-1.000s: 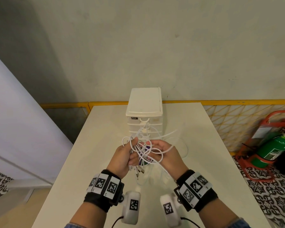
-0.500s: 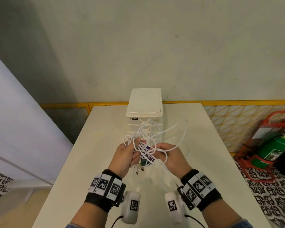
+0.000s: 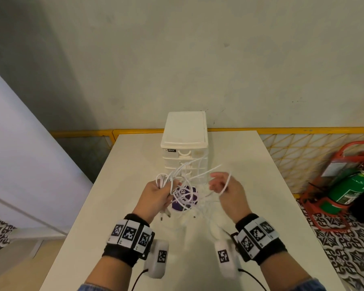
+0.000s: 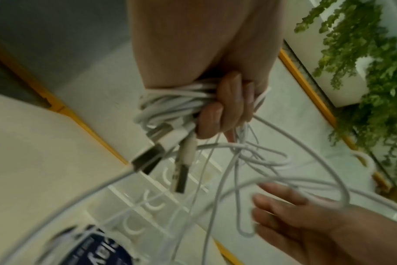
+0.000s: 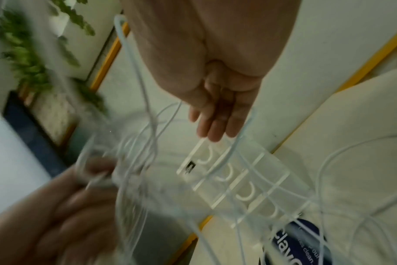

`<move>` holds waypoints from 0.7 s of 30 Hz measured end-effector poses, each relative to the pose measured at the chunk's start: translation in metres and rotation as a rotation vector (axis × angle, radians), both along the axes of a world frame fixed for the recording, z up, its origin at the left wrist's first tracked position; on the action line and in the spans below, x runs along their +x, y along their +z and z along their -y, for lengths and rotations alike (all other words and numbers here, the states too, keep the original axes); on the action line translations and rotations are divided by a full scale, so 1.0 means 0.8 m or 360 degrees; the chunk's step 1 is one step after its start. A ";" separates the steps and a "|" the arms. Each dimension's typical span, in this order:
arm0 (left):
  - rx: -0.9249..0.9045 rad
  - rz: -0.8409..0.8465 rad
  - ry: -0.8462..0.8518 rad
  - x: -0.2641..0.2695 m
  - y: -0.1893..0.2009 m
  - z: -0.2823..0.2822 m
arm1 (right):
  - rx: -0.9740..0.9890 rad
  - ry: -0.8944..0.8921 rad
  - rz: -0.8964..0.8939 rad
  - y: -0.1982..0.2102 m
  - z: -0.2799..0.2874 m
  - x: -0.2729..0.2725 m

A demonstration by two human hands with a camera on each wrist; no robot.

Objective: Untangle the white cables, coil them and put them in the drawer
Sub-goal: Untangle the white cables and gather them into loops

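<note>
Above the middle of a cream table point(image 3: 135, 156), I hold both hands raised in the air, with a tangle of white cables point(image 3: 185, 181) strung between them. My left hand point(image 3: 158, 196) has its fingers point(image 4: 224, 107) curled tight round a bunched handful of cable; three metal-tipped plugs point(image 4: 168, 148) hang from that fist in the left wrist view. My right hand point(image 3: 227, 192) has its fingers point(image 5: 215, 125) straight and side by side, only loosely bent, and one strand is draped over it near the thumb rather than pinched. How many separate cables make up the tangle I cannot tell.

Behind the hands, at the far edge of the table against the wall, stands one white drawer unit point(image 3: 184, 143); I count four curved drawer handles down its front in the right wrist view, all drawers shut. Under the cables one round purple-labelled item point(image 3: 185, 198) lies on the table, just in front of the unit.

The table has bare surface to the left and right of the hands and in front of my wrists. Its left edge drops away to the floor; its right edge borders a yellow lattice railing point(image 3: 303, 152). Beyond that, on the patterned floor, one green fire extinguisher point(image 3: 349, 187) leans in a red stand point(image 3: 319, 198), well apart from the table.
</note>
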State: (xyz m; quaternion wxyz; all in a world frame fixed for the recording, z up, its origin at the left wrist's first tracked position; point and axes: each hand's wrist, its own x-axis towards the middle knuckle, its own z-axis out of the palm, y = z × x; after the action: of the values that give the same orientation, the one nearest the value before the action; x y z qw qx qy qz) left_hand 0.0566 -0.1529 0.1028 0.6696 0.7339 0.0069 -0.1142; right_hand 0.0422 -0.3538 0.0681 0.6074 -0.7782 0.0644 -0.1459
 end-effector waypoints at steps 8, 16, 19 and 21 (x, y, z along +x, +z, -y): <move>0.0325 -0.0021 -0.0030 0.006 -0.007 -0.012 | -0.0652 -0.0170 0.0806 0.056 0.008 -0.009; 0.0396 0.0056 -0.0283 -0.008 0.005 -0.005 | -0.1476 0.0181 0.0787 0.020 -0.032 -0.004; 0.0359 0.0032 -0.0350 -0.015 0.008 -0.003 | -0.1464 0.0170 0.0784 0.024 -0.035 -0.002; 0.0343 0.0027 -0.0335 -0.014 0.010 -0.003 | -0.1490 0.0169 0.0784 0.024 -0.032 -0.001</move>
State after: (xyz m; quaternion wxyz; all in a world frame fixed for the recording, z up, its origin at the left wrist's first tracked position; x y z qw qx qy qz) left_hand 0.0457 -0.1506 0.1107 0.5713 0.7991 -0.0635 -0.1761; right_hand 0.0414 -0.3284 0.0874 0.1986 -0.9110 -0.1917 -0.3066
